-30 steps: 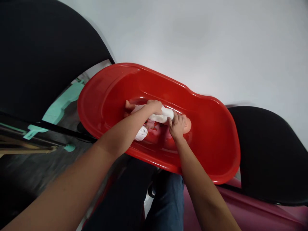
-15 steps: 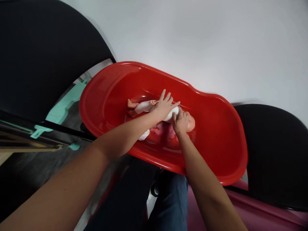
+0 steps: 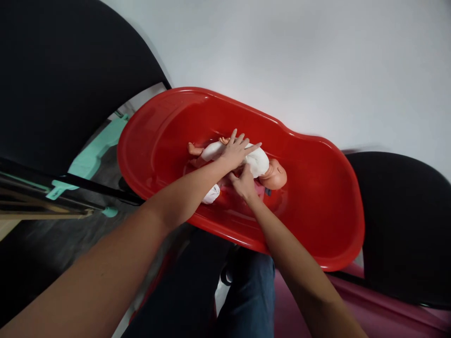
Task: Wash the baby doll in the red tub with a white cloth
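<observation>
Left hand: open, fingers spread and palm down, resting on the middle of the baby doll; no closed grip seen.
Right hand: fingers partly curled, at the doll's front just below the left hand; whether it has hold of the doll or its cloth cannot be determined.
Hands: close together, not seen touching each other.
Doll position: lying face up in the basin, head toward the right of the view, legs toward the left.
Doll covering: white cloth around the torso; a white nappy at the hips; a pink cloth partly under the body.
Basin: red plastic baby bathtub, long and rounded, the doll lying near its middle, apart from the rim.
Left of basin: black curved panel and mint-green plastic piece.
Right of basin: black curved panel.
Beyond basin: pale grey surface.
Below basin: person's blue jeans and maroon surface.
</observation>
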`<state>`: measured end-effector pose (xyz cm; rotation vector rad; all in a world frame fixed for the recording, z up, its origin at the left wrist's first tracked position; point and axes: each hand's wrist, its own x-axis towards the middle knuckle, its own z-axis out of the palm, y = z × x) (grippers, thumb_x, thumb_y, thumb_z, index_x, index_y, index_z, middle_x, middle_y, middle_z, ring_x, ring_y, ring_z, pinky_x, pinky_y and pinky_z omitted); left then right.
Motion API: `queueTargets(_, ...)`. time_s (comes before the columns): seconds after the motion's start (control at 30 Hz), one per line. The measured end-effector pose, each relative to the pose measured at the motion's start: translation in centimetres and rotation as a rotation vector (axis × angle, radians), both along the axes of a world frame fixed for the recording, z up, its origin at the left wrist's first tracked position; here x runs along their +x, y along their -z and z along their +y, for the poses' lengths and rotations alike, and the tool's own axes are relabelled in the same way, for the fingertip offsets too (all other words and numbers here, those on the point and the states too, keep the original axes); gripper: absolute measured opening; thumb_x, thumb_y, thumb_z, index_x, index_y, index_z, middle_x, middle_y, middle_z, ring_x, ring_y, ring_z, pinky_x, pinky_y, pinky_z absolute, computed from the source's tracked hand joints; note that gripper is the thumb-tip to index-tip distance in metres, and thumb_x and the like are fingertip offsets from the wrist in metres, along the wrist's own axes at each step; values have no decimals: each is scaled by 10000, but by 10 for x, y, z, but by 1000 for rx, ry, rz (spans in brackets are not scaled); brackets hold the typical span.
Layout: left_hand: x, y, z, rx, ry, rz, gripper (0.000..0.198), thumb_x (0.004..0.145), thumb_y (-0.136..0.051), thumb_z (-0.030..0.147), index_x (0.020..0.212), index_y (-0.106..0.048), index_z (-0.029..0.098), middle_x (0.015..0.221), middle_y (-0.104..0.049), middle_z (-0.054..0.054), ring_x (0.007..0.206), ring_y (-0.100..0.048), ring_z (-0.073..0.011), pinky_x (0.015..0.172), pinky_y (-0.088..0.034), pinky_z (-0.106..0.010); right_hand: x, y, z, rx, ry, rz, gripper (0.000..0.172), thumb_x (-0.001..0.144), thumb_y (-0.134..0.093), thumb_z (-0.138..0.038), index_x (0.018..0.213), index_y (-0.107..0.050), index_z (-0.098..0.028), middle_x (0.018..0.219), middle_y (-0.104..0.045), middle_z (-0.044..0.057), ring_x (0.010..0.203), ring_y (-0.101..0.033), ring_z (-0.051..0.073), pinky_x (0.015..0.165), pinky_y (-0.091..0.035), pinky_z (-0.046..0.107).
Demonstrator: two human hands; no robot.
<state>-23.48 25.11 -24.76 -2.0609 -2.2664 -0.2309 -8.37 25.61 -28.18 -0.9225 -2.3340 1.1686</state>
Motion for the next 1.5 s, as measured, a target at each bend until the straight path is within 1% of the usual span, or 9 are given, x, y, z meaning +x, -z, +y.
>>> queueTargets(0.27, -1, 9, 3, 47, 31, -26, 767, 1065, -438, 164, 1797, -280, 331, 1724, -436, -108, 1675, -260, -380, 1379, -34, -663, -14, 32, -32, -447, -341, -341, 469, 814, -899, -343, 1221, -741, -173, 1312, -704, 124, 1140, -677, 279, 1058, -554, 438)
queueTargets(0.43, -3, 11, 5, 33, 53, -45, 796, 1048, -427, 135, 1805, -252, 309, 1770, -366, -116, 1696, -209, -377, 1377, -30, -676, -6, 13, -28, -657, -326, -279, 465, 810, -842, -273, 1256, -733, -200, 1425, -677, 88, 1218, -667, 250, 1086, -538, 372)
queueTargets(0.63, -3, 9, 5, 11, 62, -49, 759, 1079, -423, 155, 1805, -255, 301, 1755, -381, -137, 1690, -224, -382, 1375, -64, -664, 73, -62, 19, -812, 11, -125, 678, 751, -919, -413, 1341, -693, -165, 1272, -732, 100, 1004, -706, 193, 869, -581, 286)
queueTargets(0.83, -2, 21, 10, 43, 71, -32, 855, 1017, -478, 95, 1807, -238, 317, 1740, -402, -146, 1677, -261, -378, 1369, -91, -670, 145, -103, 86, -204, 636, 178, 522, 745, -822, -485, 1097, -696, -122, 1114, -728, 115, 937, -684, 201, 864, -562, 330)
queueTargets(0.93, -4, 24, 10, 48, 83, -35, 943, 969, -569, 120, 1812, -202, 327, 1763, -371, -132, 1681, -238, -389, 1369, -70, -671, 142, -88, 105, 239, 695, 7, 430, 831, -715, -538, 986, -660, -141, 971, -684, 106, 869, -633, 215, 869, -538, 394)
queueTargets(1.03, -4, 22, 7, 32, 93, -56, 932, 983, -599, 187, 1813, -195, 315, 1784, -333, -129, 1692, -199, -389, 1369, -39, -666, 118, -53, 108, 304, 401, -203, 487, 874, -653, -610, 982, -652, -135, 984, -673, 155, 877, -626, 254, 911, -552, 477)
queueTargets(1.17, -3, 15, 2, -11, 96, -62, 944, 1000, -654, 277, 1816, -179, 298, 1797, -298, -144, 1702, -162, -389, 1370, -28, -662, 94, -9, 111, 387, 124, -265, 648, 978, -447, -629, 1284, -686, -110, 1386, -645, 242, 1438, -513, 378, 1279, -326, 610)
queueTargets(1.33, -2, 14, 2, -10, 96, -66, 990, 980, -698, 284, 1817, -170, 291, 1781, -329, -145, 1694, -178, -401, 1370, -37, -664, 100, 8, 123, 417, 258, -320, 799, 917, -430, -429, 1617, -514, -54, 1631, -479, 240, 1537, -440, 343, 1322, -298, 555)
queueTargets(1.5, -1, 12, 0, 3, 86, -74, 962, 965, -686, 273, 1809, -225, 305, 1777, -338, -135, 1686, -215, -392, 1382, -69, -646, 106, 12, 121, 371, 367, -421, 868, 1002, -408, -579, 1725, -413, -97, 1704, -391, 233, 1610, -344, 367, 1322, -280, 571)
